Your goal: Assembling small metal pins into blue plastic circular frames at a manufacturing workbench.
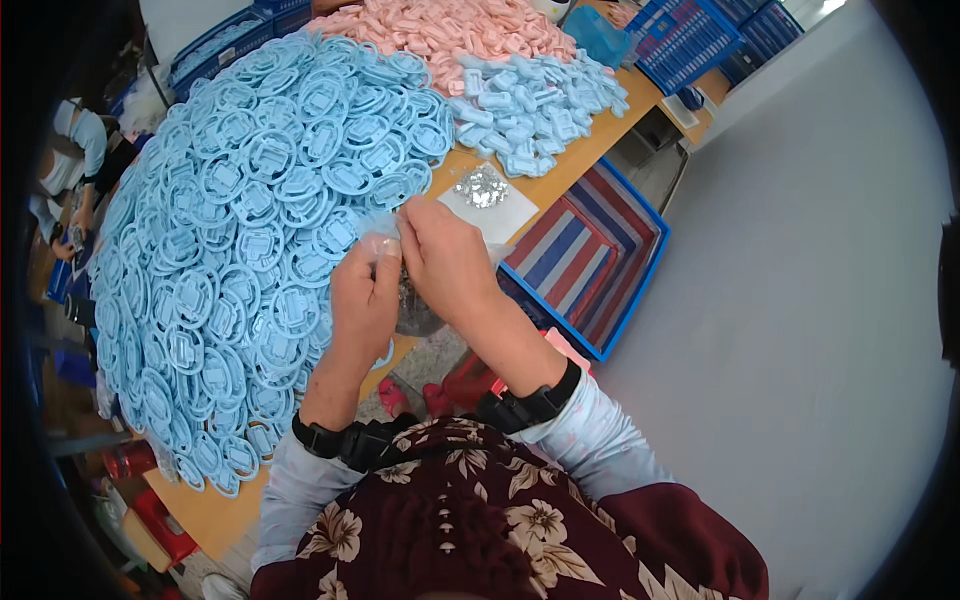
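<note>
My left hand (362,300) and my right hand (447,258) are close together in front of me, thumbs and fingers pinching the top of a clear plastic bag (418,318). The bag hangs below the fingers with something greyish inside, too blurred to name. Just beyond my right hand, a pile of small shiny metal pieces (482,187) lies on a white sheet (513,213). To the left of my hands rises a large heap of light blue round plastic parts (262,157), some near my left wrist.
Behind lie a heap of pink plastic parts (470,28) and smaller pale blue parts (530,105) on the wooden table (592,135). A blue-rimmed crate (637,285) stands below the table's right edge. Another person's hand (82,217) shows at far left.
</note>
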Demonstrator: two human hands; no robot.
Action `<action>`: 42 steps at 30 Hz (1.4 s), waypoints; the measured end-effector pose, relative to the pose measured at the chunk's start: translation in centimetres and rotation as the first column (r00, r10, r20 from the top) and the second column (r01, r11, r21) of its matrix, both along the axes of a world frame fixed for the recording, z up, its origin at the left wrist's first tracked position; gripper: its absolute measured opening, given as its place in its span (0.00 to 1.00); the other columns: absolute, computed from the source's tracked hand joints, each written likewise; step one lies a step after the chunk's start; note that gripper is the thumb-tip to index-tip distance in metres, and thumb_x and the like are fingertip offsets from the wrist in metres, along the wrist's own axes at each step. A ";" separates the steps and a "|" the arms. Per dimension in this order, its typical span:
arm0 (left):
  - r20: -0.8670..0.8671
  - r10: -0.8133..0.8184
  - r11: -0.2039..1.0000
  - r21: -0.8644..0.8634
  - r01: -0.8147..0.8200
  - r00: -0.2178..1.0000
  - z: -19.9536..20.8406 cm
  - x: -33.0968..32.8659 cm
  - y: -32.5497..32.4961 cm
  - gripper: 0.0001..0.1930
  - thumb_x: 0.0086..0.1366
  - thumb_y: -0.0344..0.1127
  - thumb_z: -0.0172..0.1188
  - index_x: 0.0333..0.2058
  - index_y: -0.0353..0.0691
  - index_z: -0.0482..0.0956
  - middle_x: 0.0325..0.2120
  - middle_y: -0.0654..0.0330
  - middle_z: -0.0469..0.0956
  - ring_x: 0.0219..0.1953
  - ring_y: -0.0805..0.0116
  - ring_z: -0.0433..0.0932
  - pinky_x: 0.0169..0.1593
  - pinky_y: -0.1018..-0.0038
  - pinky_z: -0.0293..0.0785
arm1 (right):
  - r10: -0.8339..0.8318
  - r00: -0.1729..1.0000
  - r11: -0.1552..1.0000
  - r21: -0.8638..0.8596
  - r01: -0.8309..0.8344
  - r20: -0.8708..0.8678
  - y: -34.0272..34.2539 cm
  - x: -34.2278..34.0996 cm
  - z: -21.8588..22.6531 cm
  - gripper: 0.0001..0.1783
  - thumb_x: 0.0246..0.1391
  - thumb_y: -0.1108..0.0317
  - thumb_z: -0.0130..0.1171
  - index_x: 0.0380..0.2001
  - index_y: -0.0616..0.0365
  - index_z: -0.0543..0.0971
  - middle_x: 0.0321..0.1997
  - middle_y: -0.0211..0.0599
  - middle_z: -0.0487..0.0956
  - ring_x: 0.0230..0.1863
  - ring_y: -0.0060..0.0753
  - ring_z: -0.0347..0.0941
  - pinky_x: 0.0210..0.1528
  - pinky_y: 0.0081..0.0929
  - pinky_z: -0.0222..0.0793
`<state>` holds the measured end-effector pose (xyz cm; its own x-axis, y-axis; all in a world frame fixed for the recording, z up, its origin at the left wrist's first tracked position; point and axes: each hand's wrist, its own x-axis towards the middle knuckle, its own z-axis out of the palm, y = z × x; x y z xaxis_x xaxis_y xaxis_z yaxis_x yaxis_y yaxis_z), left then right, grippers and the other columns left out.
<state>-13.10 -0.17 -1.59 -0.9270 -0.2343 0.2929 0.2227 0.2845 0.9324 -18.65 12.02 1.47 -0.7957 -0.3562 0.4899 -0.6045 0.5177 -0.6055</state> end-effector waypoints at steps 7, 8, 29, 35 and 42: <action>-0.017 -0.035 0.995 0.088 0.037 0.999 0.2 -0.9 -2.0 0.11 0.71 0.36 0.53 0.35 0.34 0.76 0.24 0.58 0.75 0.26 0.72 0.69 0.33 0.71 0.67 | 0.014 0.998 1.000 -0.009 -0.014 0.064 -1.6 -0.7 0.1 0.07 0.59 0.69 0.53 0.36 0.62 0.72 0.33 0.52 0.77 0.35 0.62 0.74 0.36 0.51 0.70; 0.006 -0.048 0.994 0.102 0.047 0.999 0.1 -0.7 -2.2 0.10 0.71 0.36 0.53 0.36 0.34 0.77 0.24 0.58 0.75 0.27 0.73 0.69 0.33 0.72 0.68 | 0.052 0.996 0.998 -0.032 -0.049 0.073 -1.3 -0.6 0.1 0.07 0.58 0.69 0.53 0.36 0.62 0.73 0.33 0.52 0.77 0.35 0.62 0.74 0.36 0.51 0.70; 0.077 -0.212 0.975 0.083 0.206 0.974 -0.5 1.3 -4.2 0.12 0.73 0.37 0.53 0.35 0.34 0.78 0.25 0.60 0.76 0.28 0.73 0.71 0.34 0.73 0.69 | 0.178 0.941 0.957 0.172 -0.234 0.290 0.3 1.0 1.9 0.07 0.57 0.69 0.59 0.34 0.62 0.74 0.31 0.48 0.76 0.35 0.55 0.74 0.37 0.41 0.70; 0.069 -0.127 0.991 0.051 0.124 0.989 -1.8 0.0 -3.9 0.10 0.70 0.33 0.53 0.31 0.33 0.74 0.21 0.50 0.73 0.23 0.54 0.73 0.30 0.63 0.67 | 0.061 0.973 0.959 0.257 -0.119 0.224 -1.5 0.7 0.5 0.07 0.59 0.67 0.55 0.33 0.60 0.72 0.31 0.51 0.77 0.35 0.60 0.75 0.35 0.48 0.71; -0.001 -0.013 0.999 -0.041 0.013 1.000 -3.2 -3.7 -3.3 0.11 0.70 0.31 0.50 0.28 0.33 0.72 0.20 0.53 0.72 0.23 0.64 0.70 0.30 0.66 0.66 | -0.038 0.968 0.960 0.276 -0.034 0.249 -2.7 -2.4 -0.4 0.05 0.57 0.70 0.56 0.35 0.59 0.73 0.29 0.53 0.78 0.35 0.61 0.76 0.36 0.47 0.71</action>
